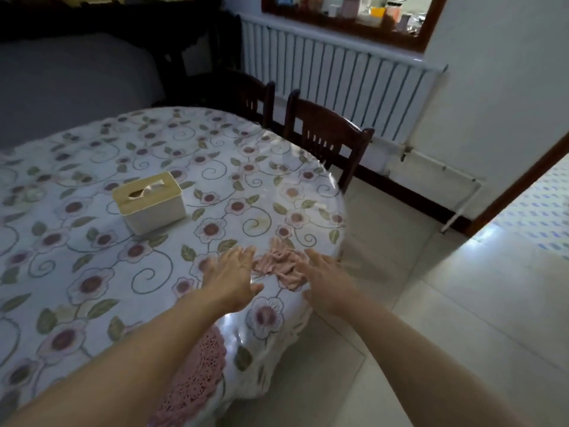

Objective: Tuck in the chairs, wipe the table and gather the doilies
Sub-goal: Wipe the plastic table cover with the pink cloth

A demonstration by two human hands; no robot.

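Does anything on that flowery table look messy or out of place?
Yes. A pink cloth lies crumpled near the table's right edge, between the left hand and right hand. A pink doily hangs over the near edge rather than lying flat. The tissue box sits askew.

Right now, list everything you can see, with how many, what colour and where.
table: one, floral cloth under clear cover, fills the left
tissue box: one, cream with tan lid, mid-table
cloth: one, pink, crumpled, near the table's right edge between the hands
doily: one, pink crochet, at the near table edge, partly under the left arm
chairs: two, dark wood, far side of the table
radiator: one, white, on the wall behind the chairs
left hand: fingers spread, left of the cloth
right hand: fingers straight, at the cloth's right edge
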